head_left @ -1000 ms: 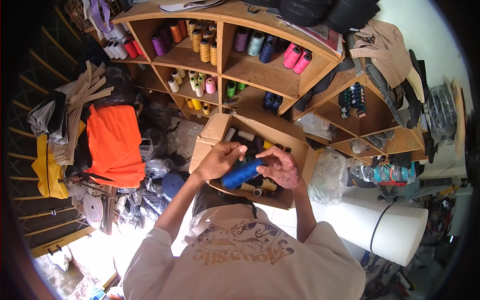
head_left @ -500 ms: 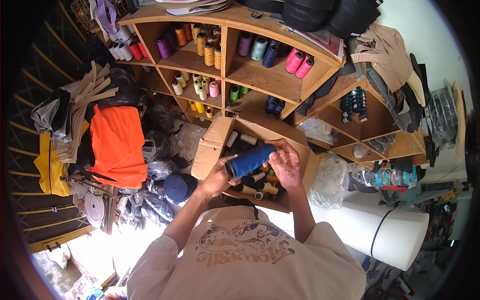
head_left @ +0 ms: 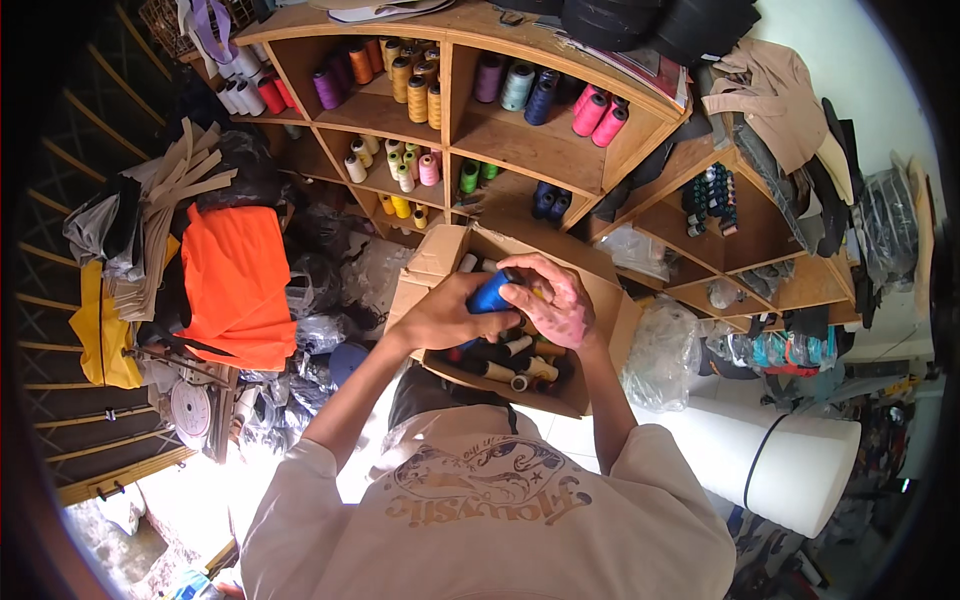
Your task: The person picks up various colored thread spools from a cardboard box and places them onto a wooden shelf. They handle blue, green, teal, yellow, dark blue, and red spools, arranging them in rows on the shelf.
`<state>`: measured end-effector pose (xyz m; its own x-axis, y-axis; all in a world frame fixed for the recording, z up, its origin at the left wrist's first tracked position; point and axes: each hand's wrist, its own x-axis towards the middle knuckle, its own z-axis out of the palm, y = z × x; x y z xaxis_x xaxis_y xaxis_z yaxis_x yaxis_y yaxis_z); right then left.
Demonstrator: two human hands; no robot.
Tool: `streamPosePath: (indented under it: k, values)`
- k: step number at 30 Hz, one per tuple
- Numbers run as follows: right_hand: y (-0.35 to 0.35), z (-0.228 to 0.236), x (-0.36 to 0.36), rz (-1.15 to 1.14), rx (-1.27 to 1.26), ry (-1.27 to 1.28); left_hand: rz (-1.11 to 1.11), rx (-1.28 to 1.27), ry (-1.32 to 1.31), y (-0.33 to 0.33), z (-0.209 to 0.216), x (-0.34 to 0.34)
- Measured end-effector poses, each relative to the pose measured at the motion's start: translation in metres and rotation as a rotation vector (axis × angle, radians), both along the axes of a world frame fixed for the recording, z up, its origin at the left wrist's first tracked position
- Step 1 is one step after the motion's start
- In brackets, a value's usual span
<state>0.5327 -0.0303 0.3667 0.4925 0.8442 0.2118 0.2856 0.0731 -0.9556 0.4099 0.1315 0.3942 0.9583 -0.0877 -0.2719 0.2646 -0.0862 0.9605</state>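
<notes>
Holding a blue spool (head_left: 492, 291) of thread over the open box (head_left: 600, 300), I have both hands on it. The spool sits above the box's back half, raised clear of the other cones (head_left: 510, 362) lying inside. My left hand (head_left: 447, 312) wraps it from the near side, fingers curled shut round its body; my right hand (head_left: 548, 300) covers the far end, fingers bent over the top, so only a short stretch of blue shows between them.

I judge the spool light to moderate in weight, with a stiff core inside a firm but slightly yielding winding. The wound thread looks smooth and somewhat slick, and a loose end could snag or unwind. The best hold seems to be round the middle of the body or by the two core ends, not by the outer turns alone.

Inside the box, dark, tan and white cones lie packed on their sides. Beyond it stands a wooden shelf (head_left: 520, 130) with many coloured spools. An orange cloth (head_left: 235, 285) lies to the left, a white roll (head_left: 790, 470) to the right.
</notes>
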Motion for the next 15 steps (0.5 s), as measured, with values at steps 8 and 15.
streamPosePath:
  k: [8, 15]
  values:
    - [0.031, -0.014, -0.009, -0.313, -0.243, -0.174, 0.617, 0.925, -0.306, -0.024, -0.057, 0.012]
    - [0.05, -0.027, -0.03, -0.585, -0.255, -0.281, 0.816, 0.996, -0.254, -0.026, -0.093, 0.014]
